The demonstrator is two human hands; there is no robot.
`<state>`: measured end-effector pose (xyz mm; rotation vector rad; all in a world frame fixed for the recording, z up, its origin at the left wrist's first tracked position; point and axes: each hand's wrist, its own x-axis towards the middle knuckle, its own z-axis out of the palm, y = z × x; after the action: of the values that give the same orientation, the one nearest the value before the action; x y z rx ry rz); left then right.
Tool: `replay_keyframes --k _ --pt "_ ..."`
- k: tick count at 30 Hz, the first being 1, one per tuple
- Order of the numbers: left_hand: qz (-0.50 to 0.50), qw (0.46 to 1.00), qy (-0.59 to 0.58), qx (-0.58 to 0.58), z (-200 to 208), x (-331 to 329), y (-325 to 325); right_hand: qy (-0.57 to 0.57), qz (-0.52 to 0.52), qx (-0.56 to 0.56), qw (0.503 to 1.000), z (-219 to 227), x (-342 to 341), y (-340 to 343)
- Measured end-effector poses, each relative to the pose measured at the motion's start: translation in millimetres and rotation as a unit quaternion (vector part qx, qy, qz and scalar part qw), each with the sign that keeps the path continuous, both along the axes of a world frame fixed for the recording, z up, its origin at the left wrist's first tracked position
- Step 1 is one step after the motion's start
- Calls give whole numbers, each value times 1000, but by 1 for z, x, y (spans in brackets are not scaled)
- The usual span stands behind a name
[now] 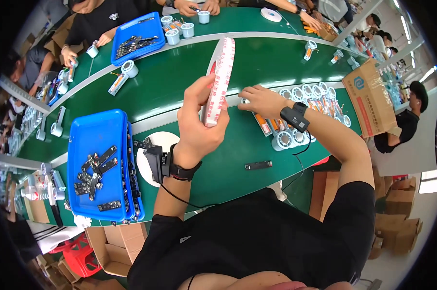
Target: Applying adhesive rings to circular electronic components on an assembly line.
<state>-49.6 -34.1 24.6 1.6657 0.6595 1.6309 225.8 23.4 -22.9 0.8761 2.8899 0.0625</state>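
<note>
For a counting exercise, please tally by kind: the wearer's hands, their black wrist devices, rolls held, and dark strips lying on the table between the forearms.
Left hand and right hand: 2
Left-wrist device and right-wrist device: 2
White-and-red roll: 1
Dark strip: 1
Total: 6

Left hand (pixel 199 126) grips red-printed white roll (pixel 222 82); right hand (pixel 266 101) beside orange-and-pale units (pixel 324 105), right end of worktop (pixel 218 181); blue tray (pixel 85 137), left end.
</note>
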Motion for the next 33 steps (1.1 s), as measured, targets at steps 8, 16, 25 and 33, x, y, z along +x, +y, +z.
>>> replay_keyframes --k 8,16,25,33 --pt "129 984 100 72 -3 4 -30 -17 122 113 986 4 3 -13" --pt "104 988 85 -72 -29 1 -54 -4 35 6 999 26 15 1" --pt "108 971 89 -191 -55 10 -53 459 -151 -265 835 70 -42 -80" --pt "95 975 44 -195 -66 55 -67 688 -258 -368 570 6 -42 -132"
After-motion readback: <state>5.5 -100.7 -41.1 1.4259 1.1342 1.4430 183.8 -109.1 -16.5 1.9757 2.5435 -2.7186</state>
